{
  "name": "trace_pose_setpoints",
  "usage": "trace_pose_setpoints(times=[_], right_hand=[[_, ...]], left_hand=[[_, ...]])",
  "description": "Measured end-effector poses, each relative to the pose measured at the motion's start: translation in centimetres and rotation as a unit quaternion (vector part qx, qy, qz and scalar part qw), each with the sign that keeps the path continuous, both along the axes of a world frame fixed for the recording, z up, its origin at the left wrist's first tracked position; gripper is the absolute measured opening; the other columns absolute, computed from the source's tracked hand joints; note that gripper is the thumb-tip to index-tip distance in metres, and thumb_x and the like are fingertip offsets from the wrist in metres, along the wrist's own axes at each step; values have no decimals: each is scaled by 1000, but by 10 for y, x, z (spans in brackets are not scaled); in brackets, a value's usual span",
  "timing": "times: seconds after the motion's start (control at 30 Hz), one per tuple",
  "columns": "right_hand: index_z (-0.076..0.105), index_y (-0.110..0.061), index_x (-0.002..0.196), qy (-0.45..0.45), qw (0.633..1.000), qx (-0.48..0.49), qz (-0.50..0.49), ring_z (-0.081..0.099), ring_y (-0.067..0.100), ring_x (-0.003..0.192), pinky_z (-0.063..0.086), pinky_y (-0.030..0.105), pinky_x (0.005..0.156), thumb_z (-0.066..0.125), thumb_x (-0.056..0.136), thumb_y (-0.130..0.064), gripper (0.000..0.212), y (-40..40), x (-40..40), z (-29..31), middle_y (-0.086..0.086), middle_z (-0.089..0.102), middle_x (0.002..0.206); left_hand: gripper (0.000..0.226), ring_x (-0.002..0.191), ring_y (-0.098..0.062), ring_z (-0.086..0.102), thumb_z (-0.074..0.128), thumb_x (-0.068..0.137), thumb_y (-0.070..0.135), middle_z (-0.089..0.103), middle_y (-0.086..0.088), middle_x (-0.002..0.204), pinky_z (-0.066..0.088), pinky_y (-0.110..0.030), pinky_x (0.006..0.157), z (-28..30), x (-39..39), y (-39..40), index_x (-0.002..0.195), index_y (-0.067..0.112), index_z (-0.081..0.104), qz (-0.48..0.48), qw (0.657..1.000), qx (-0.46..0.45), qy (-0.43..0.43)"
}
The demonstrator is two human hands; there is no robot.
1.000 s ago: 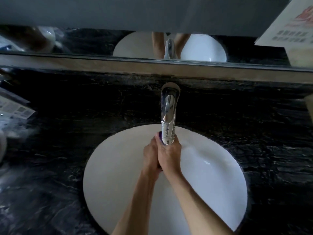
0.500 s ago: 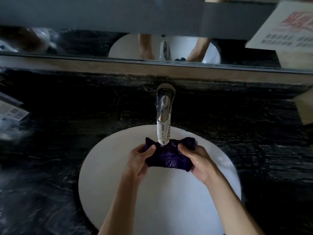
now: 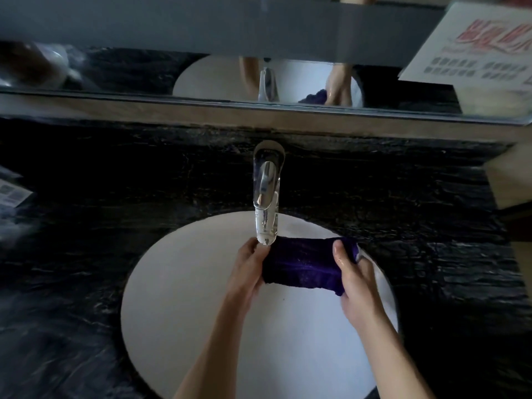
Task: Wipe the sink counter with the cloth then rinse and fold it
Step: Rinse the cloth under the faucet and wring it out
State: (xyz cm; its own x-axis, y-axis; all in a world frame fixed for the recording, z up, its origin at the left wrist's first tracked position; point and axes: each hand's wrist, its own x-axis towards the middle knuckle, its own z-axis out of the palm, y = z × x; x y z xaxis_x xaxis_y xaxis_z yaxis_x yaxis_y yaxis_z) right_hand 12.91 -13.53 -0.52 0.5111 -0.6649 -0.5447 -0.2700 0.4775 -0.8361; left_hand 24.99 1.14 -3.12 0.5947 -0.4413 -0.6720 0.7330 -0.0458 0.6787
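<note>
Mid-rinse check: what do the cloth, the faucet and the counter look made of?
Cloth: dark purple, fuzzy nap, likely microfibre or terry. Faucet: polished chrome-look metal, mirror glints. Counter: glossy black stone, probably marble, with pale veins.

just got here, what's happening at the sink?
A person is holding a dark purple cloth stretched between both hands over the white sink basin, just below the spout of the chrome faucet. The left hand grips one end, the right hand the other. This looks like the rinse step; the cloth is not yet folded. Black marble counter surrounds the basin.
</note>
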Motion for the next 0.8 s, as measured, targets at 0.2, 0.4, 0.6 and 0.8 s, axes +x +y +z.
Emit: trace_pose_setpoints(times=[0.2,0.4,0.6,0.8], right_hand=[[63,-5,125,-67,974,217,-7,68,41,114,55,53,97,60,95,-36,43,32,38,-16,24,70,123],[66,-2,116,-57,965,245,81,72,36,105,61,42,81,62,98,-10,20,53,66,-24,22,72,114],[60,0,113,2,979,184,88,65,35,74,45,38,57,61,97,-9,19,55,85,-18,21,65,90],[63,-4,115,-92,972,212,37,73,35,95,61,48,79,51,101,-5,18,47,63,1,18,75,104]], left_hand=[[43,94,-41,74,77,78,6,74,-26,106,62,-46,76,23,32,44,119,0,65,6,999,10,-40],[20,94,-39,74,71,90,8,76,-24,101,61,-40,78,41,49,74,108,0,74,36,990,63,-122],[11,89,-34,75,65,97,12,78,-16,93,59,-41,78,29,40,72,102,11,75,96,969,112,-200],[21,92,-33,72,49,106,14,73,-18,111,61,-42,68,-15,27,37,121,7,62,186,981,23,39]])
